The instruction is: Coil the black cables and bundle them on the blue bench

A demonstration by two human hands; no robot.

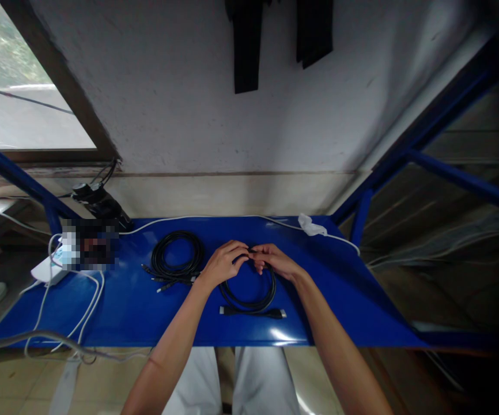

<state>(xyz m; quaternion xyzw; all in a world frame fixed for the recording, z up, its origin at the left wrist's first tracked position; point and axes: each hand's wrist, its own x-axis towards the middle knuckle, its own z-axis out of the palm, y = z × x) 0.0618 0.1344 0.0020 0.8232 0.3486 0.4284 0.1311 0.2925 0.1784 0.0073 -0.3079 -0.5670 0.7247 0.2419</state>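
Observation:
A coiled black cable (249,304) lies on the blue table in front of me, its two plug ends crossing at the near side. My left hand (227,262) pinches the far side of this coil, fingertips close to those of the other hand. From the right, my right hand (273,259) is also closed on the coil's far side. The small part between the fingertips is mostly hidden. To the left of my left hand rests another group of coiled black cables (177,253), with several plug ends pointing toward the near left.
The blue table (137,305) meets a wall behind. At left are a white power strip (48,271), white cords (98,294), a black object (102,204) and a blurred-out patch. A white crumpled piece (312,225) lies at the back right. Blue frame bars rise at both sides.

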